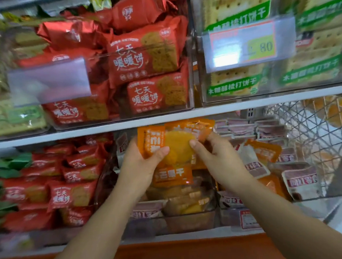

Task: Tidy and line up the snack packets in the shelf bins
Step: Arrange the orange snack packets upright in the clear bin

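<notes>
Orange plastic snack packets with a clear window showing yellow dried fruit (179, 143) sit as a small fanned stack between the two hands, raised just under the white shelf edge (104, 128) and above the clear plastic bin (190, 222) that lies below both wrists. The left hand (144, 164) pinches the stack's left edge with its thumb laid across the front. The right hand (217, 156) pinches the right side the same way, and the fingers behind the film are hidden. These packets look light and thin, with soft glossy film that probably slides packet on packet, so the fan could slip apart if the pinch loosens. The sealed side edges seem the best place to hold, since squeezing the window would press the fruit. More orange packets (173, 177) lie below the thumbs in the bin, red biscuit packets (69, 195) lie left of the left hand, and pale purple-and-white packets (299, 180) lie right of the right hand.
</notes>
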A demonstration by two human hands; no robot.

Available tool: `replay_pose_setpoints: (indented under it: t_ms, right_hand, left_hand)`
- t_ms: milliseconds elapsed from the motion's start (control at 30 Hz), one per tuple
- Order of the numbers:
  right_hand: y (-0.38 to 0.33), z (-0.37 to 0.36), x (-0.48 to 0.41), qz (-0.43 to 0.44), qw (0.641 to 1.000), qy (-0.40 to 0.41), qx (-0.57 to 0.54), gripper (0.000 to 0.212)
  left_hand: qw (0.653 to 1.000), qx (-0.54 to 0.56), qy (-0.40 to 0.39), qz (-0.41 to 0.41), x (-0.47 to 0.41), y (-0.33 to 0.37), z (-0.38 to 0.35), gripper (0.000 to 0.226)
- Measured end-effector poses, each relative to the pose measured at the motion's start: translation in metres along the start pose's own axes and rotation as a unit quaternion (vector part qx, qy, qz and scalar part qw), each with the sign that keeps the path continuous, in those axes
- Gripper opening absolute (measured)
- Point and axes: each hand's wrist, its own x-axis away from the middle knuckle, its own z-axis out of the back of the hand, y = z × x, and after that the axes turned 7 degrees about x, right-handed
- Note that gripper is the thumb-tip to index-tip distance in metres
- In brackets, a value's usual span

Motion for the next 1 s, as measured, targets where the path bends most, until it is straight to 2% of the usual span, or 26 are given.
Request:
replay_pose_setpoints:
  t_ms: [100, 133, 200, 267, 367, 433, 533, 600, 700, 767, 933, 1000]
  right_hand:
    - [0.003, -0.009, -0.013, 0.016, 0.993, -0.024, 0.114, 0.018]
    - [0.004, -0.011, -0.016, 0.022, 0.987, -0.033, 0.153, 0.025]
    - [0.006, -0.014, -0.018, 0.035, 0.976, -0.048, 0.210, 0.046]
    - [0.005, -0.016, -0.016, 0.045, 0.969, -0.063, 0.235, 0.055]
    - [0.009, -0.010, -0.005, 0.084, 0.960, -0.062, 0.260, 0.047]
    - [0.013, 0.004, 0.002, 0.086, 0.961, -0.027, 0.262, 0.036]
    - [0.022, 0.034, 0.009, 0.028, 0.963, 0.045, 0.264, 0.023]
    - [0.034, 0.054, 0.011, -0.035, 0.958, 0.074, 0.274, 0.020]
    - [0.050, 0.072, 0.014, -0.142, 0.945, 0.012, 0.296, 0.043]
    - [0.054, 0.074, 0.015, -0.187, 0.942, -0.044, 0.276, 0.058]
    - [0.058, 0.082, 0.012, -0.219, 0.948, -0.054, 0.224, 0.061]
    - [0.062, 0.083, 0.013, -0.221, 0.964, -0.039, 0.142, 0.056]
  left_hand:
    - [0.999, -0.041, 0.030, 0.000, -0.013, -0.010, 0.010, 0.036]
    - [0.997, -0.063, 0.048, 0.001, -0.018, -0.015, 0.013, 0.035]
    - [0.992, -0.103, 0.078, 0.013, -0.026, -0.026, 0.017, 0.045]
    - [0.983, -0.161, 0.086, 0.022, -0.032, -0.036, 0.021, 0.059]
    - [0.955, -0.283, 0.076, 0.044, -0.034, -0.042, 0.022, 0.070]
    - [0.924, -0.375, 0.053, 0.042, -0.028, -0.037, 0.019, 0.067]
    - [0.883, -0.463, 0.015, -0.078, -0.014, -0.028, 0.012, 0.049]
    - [0.859, -0.496, -0.056, -0.117, -0.002, -0.018, 0.004, 0.039]
    - [0.822, -0.538, -0.173, -0.068, 0.008, -0.016, -0.007, 0.046]
    - [0.808, -0.553, -0.194, -0.060, 0.008, -0.021, -0.013, 0.050]
    - [0.809, -0.549, -0.209, -0.041, 0.004, -0.027, -0.022, 0.049]
    - [0.818, -0.537, -0.203, -0.039, 0.005, -0.028, -0.025, 0.047]
